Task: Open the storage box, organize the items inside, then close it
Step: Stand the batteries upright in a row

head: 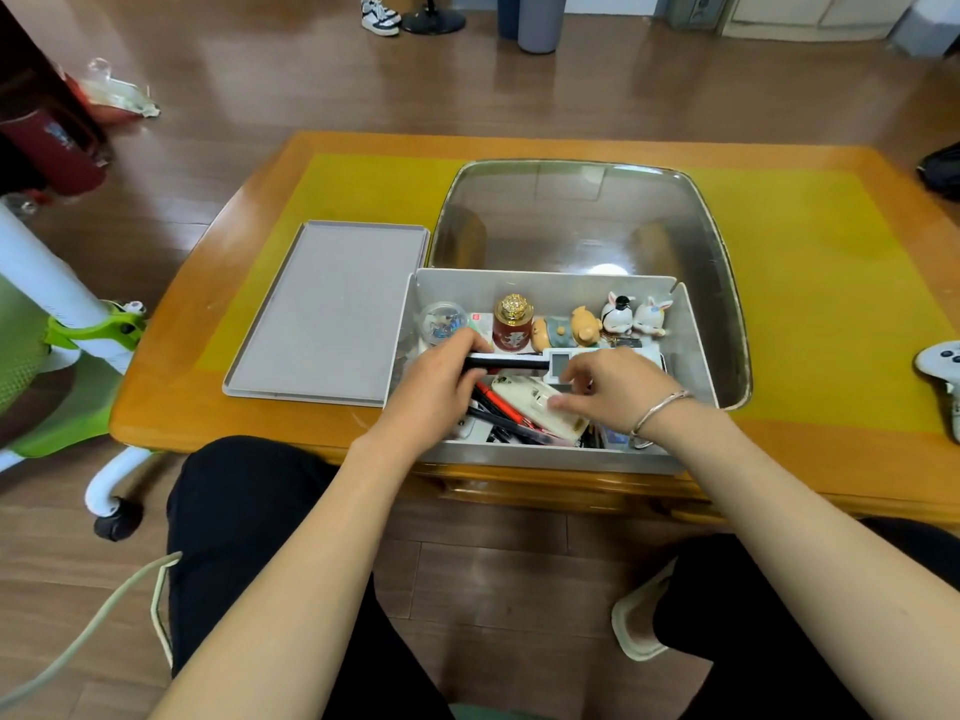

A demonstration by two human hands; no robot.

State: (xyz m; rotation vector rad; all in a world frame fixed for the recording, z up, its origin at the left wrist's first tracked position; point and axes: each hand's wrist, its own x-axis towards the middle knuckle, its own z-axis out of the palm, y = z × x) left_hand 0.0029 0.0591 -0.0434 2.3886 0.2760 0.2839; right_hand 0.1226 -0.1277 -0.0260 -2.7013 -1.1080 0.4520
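Note:
The grey storage box (698, 350) stands open at the table's front edge. Its flat grey lid (327, 314) lies to the left. Along the box's back wall stand a clear ball (441, 319), a red bottle with a gold cap (513, 324), pig figurines (571, 327) and rabbit figurines (636, 311). My left hand (439, 387) grips a black stick-like item (511, 362) that ends in a small white device with a screen (560, 365). My right hand (605, 389) pinches that device, its fingers over a cream-coloured oblong item (537, 407). Pens (498, 407) lie jumbled beneath.
A large shiny metal tray (587, 220) sits behind the box on the yellow mat (831, 283) of the wooden table (156, 407). A white game controller (943, 363) rests at the right edge. A green and white chair (78, 330) stands left.

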